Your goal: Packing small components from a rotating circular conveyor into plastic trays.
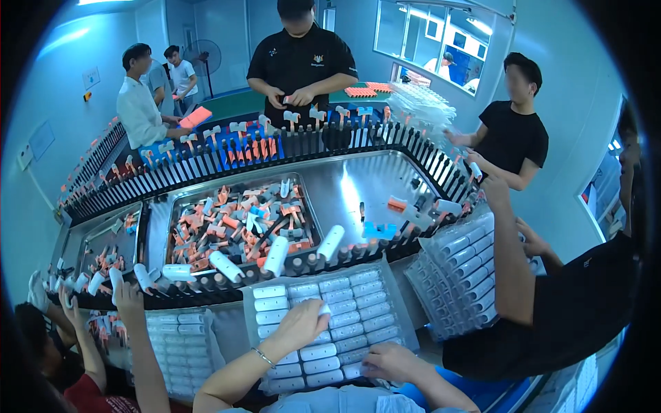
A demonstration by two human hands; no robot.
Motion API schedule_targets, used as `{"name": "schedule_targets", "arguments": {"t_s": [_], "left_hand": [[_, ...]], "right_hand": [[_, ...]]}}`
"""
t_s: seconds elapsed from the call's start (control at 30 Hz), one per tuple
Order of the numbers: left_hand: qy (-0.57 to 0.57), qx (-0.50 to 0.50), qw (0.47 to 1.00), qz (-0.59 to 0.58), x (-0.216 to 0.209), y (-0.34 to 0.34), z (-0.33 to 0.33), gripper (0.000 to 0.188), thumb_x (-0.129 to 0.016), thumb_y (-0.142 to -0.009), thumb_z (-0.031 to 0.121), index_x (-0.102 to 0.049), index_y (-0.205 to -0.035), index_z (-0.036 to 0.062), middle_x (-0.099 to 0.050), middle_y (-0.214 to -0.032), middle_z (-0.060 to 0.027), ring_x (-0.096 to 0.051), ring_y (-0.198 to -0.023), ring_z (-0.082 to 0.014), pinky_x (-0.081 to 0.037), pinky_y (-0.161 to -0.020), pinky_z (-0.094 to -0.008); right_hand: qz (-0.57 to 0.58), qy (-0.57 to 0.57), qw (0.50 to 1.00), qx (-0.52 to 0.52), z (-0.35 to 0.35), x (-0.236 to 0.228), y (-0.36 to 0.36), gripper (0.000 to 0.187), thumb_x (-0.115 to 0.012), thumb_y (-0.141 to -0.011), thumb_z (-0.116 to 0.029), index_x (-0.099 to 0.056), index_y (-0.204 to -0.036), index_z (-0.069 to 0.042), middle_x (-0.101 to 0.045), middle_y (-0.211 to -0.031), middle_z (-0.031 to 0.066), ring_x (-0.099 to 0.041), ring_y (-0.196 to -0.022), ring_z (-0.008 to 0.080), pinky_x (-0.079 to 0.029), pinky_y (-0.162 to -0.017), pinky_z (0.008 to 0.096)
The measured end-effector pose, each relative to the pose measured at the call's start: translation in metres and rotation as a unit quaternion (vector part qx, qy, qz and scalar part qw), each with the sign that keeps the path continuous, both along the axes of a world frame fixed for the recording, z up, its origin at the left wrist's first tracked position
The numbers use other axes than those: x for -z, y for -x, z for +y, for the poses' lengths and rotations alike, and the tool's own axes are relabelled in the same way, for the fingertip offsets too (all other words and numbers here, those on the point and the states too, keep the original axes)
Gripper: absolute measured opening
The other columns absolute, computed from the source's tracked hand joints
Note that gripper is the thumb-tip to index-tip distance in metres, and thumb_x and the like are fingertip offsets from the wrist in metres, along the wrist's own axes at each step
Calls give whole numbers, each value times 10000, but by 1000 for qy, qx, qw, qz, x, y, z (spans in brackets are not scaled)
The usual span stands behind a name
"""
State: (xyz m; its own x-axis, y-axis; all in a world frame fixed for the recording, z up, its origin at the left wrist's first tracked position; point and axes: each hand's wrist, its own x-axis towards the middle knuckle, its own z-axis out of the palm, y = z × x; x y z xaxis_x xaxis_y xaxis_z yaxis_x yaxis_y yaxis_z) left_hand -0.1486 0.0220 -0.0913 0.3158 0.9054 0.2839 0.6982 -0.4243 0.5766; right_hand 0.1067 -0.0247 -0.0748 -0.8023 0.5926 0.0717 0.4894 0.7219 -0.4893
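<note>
A clear plastic tray (pixel 406 313) filled with rows of white rounded plastic covers (pixel 341 313) lies in front of me. My left hand (pixel 301 325), with a bracelet at the wrist, is over the middle of the tray. Its fingers are closed on a white plastic cover, whose end shows at the fingertips. My right hand (pixel 389 361) rests at the tray's lower right corner with its fingers curled down onto the covers there. What its fingertips grip, if anything, is hidden. Beyond the tray, more white covers (pixel 276 256) sit on the black posts of a rack.
A rail of black posts (pixel 206 282) rings a metal table (pixel 344 186). A metal bin (pixel 237 220) on it holds orange, grey and blue parts. Co-workers' arms (pixel 506 255) reach in at both sides. More filled trays (pixel 458 272) flank mine. Several people stand across the table.
</note>
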Motion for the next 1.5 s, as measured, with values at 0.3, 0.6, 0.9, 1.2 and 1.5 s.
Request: {"name": "schedule_targets", "arguments": {"t_s": [0.3, 0.6, 0.9, 1.2, 1.5], "left_hand": [[64, 4, 962, -265, -41, -52, 53, 346, -520, -905, 259, -443, -1118, -2, -568, -854, -157, -576, -761, -222, -450, -662, -331], [7, -176, 981, -80, -68, -90, 147, 369, -517, -867, 263, -452, -987, -80, -579, -903, -286, -588, -843, -429, -492, -723, -467], [39, -223, 973, 39, -51, -40, 171, 209, -463, -795, 114, -518, -895, -61, -613, -857, -303, -634, -782, -408, -516, -689, -468], [-39, -309, 948, 60, -54, -6, 111, 335, -571, -821, 228, -451, -1026, -7, -603, -785, -226, -627, -654, -365, -518, -553, -430], [-111, -374, 916, 95, -54, 47, 61, 548, -648, -759, 165, -415, -1217, -22, -422, -1171, -276, -502, -969, -399, -458, -775, -434]], "right_hand": [[-76, -32, 997, 5, -6, 0, 5, 229, -646, -732, -210, -629, -929, -95, -536, -835, 77, -561, -859, 244, -463, -703, 395], [-122, -12, 992, 6, -11, 6, 12, 278, -669, -698, -225, -604, -929, -84, -524, -871, 94, -538, -907, 270, -451, -713, 408], [20, 180, 963, 200, 21, -41, 2, 436, -601, -831, -274, -478, -1115, 34, -585, -955, 237, -607, -814, 370, -486, -729, 434], [200, -168, 798, 543, 184, -39, 8, 408, -502, -872, -205, -425, -1187, 42, -613, -845, 280, -596, -736, 442, -465, -664, 484], [-63, -176, 882, 433, 213, -31, 89, 438, -509, -828, -195, -409, -1198, 16, -623, -747, 218, -631, -669, 382, -512, -601, 460]]}}
